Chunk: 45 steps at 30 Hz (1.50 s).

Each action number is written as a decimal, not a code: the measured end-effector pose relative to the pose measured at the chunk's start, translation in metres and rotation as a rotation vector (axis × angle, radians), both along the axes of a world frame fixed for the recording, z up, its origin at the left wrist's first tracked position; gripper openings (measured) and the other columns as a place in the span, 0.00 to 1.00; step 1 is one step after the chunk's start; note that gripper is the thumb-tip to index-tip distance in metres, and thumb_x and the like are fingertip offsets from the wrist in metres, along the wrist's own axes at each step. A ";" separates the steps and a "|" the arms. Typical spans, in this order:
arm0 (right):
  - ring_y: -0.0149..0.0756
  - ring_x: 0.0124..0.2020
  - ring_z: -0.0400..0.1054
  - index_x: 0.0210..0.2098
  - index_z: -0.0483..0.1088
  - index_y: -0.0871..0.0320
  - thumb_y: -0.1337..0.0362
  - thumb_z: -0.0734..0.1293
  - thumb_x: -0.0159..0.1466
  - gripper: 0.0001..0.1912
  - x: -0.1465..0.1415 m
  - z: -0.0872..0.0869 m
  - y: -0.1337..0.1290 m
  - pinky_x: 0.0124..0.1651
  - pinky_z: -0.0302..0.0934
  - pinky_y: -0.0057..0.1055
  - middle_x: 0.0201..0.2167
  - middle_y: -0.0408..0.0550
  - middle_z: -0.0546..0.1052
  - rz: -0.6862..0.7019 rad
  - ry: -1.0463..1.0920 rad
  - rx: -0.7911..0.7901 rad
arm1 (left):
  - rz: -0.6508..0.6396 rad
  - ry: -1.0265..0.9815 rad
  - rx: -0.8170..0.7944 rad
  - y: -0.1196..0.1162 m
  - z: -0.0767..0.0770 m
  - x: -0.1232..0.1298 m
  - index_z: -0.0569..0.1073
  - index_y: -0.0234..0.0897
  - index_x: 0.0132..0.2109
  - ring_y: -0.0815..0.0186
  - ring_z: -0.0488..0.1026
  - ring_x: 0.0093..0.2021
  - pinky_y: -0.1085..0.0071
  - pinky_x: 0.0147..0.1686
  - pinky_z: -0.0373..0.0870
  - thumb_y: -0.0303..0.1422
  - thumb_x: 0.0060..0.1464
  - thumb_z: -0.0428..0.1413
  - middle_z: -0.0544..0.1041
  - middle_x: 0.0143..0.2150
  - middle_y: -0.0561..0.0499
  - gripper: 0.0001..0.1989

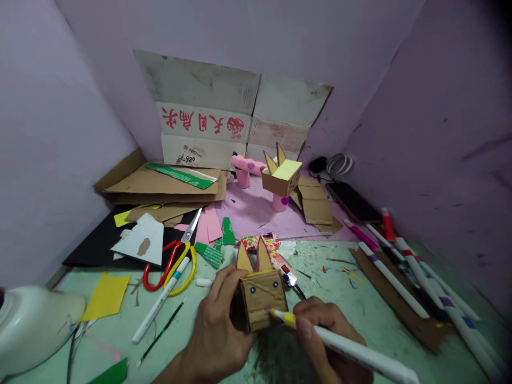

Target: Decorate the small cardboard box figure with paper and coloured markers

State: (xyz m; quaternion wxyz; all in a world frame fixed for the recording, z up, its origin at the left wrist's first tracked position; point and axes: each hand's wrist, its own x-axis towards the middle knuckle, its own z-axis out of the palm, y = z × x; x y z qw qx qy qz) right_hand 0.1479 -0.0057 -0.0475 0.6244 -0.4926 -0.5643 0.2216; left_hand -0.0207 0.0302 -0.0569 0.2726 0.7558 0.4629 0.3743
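My left hand point(218, 320) grips the left side of a small brown cardboard box head point(260, 298). Two pointed yellow ears with dark edges rise from its top, and two blue eyes mark its front. Closed round a white marker point(352, 346) with a yellow tip is my right hand point(330, 333). The marker's tip touches the lower part of the box's front, by a faint pinkish mark. Behind the box lies a colourful patterned glue gun point(276, 256), partly hidden. A white marker cap point(204, 282) rests beside my left hand.
Red and yellow scissors point(176, 250) and a white marker point(160, 304) lie left. A white bottle point(36, 325) stands front left. Several markers point(420, 272) and a phone point(354, 201) lie right. Behind stands a pink figure with an eared box head point(280, 184), before folded cardboard point(208, 112).
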 end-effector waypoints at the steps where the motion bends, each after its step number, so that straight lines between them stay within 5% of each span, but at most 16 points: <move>1: 0.32 0.23 0.66 0.31 0.67 0.53 0.56 0.61 0.69 0.12 -0.001 0.000 0.000 0.26 0.56 0.29 0.23 0.42 0.72 0.006 -0.011 -0.011 | 0.001 0.002 0.003 0.000 -0.001 0.000 0.58 0.46 0.57 0.55 0.67 0.56 0.58 0.53 0.71 0.26 0.47 0.60 0.64 0.55 0.45 0.32; 45: 0.34 0.24 0.67 0.31 0.66 0.54 0.58 0.60 0.69 0.11 0.004 0.001 0.001 0.27 0.58 0.30 0.23 0.44 0.72 0.047 -0.131 -0.046 | 0.030 0.002 0.008 0.000 -0.002 0.000 0.60 0.42 0.57 0.52 0.69 0.56 0.57 0.52 0.73 0.25 0.44 0.60 0.65 0.56 0.42 0.32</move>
